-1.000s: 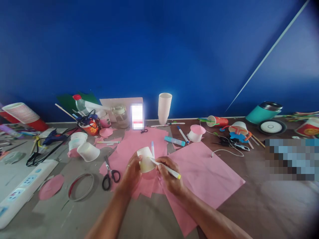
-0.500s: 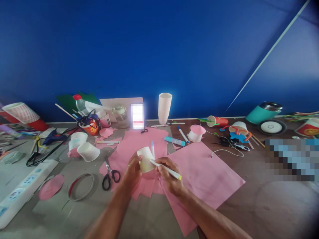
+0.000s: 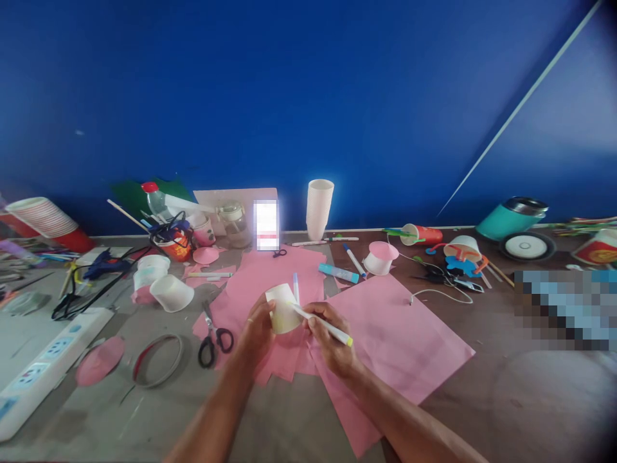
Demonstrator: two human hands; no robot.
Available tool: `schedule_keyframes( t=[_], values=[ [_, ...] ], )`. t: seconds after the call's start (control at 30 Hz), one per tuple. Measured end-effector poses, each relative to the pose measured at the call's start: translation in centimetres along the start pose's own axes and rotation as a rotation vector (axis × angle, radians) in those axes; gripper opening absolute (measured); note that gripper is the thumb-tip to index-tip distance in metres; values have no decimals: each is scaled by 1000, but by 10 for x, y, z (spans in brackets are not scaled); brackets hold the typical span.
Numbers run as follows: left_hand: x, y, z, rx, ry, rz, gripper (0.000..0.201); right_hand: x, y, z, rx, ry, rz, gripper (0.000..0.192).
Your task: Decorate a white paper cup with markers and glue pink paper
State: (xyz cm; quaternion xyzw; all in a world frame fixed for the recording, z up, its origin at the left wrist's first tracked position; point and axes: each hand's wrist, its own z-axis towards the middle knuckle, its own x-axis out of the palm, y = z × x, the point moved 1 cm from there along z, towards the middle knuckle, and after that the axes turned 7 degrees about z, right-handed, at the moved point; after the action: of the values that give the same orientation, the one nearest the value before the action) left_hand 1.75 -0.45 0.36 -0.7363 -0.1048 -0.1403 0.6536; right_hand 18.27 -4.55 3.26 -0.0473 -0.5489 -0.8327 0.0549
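A white paper cup (image 3: 284,314) with faint yellow colouring near its lower part is tilted in my left hand (image 3: 259,329), whose fingers close around its left side. My right hand (image 3: 333,339) grips a white marker (image 3: 328,328) with a yellow end, its tip at the cup's side. Beneath both hands lies pink paper (image 3: 270,270), several pieces overlapping. Left of my left hand rest scissors (image 3: 212,341) with dark handles. A blue glue stick (image 3: 338,272) lies beyond my right hand, beside a white cup with a pink paper top (image 3: 380,258).
A stack of white cups (image 3: 319,209) and a bright blurred screen (image 3: 267,225) stand by the blue wall. On the left are a power strip (image 3: 43,366), a tape roll (image 3: 158,361) and a white cup (image 3: 171,294). A teal flask (image 3: 511,217) lies at the right.
The marker tip has shifted very slightly on the cup's side. Both hands keep their grip in nearly the same place.
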Motion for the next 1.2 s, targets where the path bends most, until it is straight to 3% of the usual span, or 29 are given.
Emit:
schedule_keyframes(
  t=[0.27, 1.2],
  values=[
    [-7, 5, 2, 2, -31, 13, 11, -2, -7, -4, -29, 45, -69, 17],
    [8, -7, -2, -16, 6, 13, 18, -1, -6, -5, 16, 42, -58, 18]
  ],
)
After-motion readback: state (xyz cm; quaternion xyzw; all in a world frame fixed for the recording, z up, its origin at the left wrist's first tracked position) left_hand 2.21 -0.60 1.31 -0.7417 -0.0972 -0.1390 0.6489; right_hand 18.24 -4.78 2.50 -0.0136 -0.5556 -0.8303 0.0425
